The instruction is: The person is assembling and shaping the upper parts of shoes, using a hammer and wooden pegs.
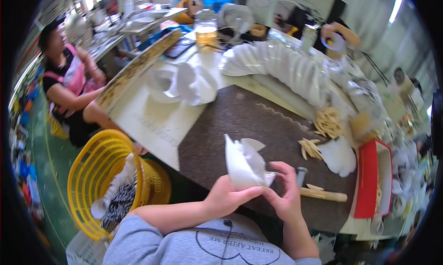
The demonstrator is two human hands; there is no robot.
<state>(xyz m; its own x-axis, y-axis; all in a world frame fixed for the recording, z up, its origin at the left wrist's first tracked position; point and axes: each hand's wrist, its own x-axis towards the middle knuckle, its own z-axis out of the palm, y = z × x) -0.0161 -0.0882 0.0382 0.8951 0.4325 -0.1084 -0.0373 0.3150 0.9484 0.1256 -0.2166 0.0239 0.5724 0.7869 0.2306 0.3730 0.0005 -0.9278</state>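
Over the dark counter (217, 126), left hand (226, 196) and right hand (285, 196) pinch a white piece (241, 169), seemingly aligning its edges, which next calls for steady pressure.

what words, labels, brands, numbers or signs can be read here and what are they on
Grey shirt: dark lettering beside a curved line design, upside down in this view; I don't copy printed wording.
White tabletop: faint marks, too blurred to read.
Red box: no lettering I can make out.
White piece in the left hand: no lettering I can make out.
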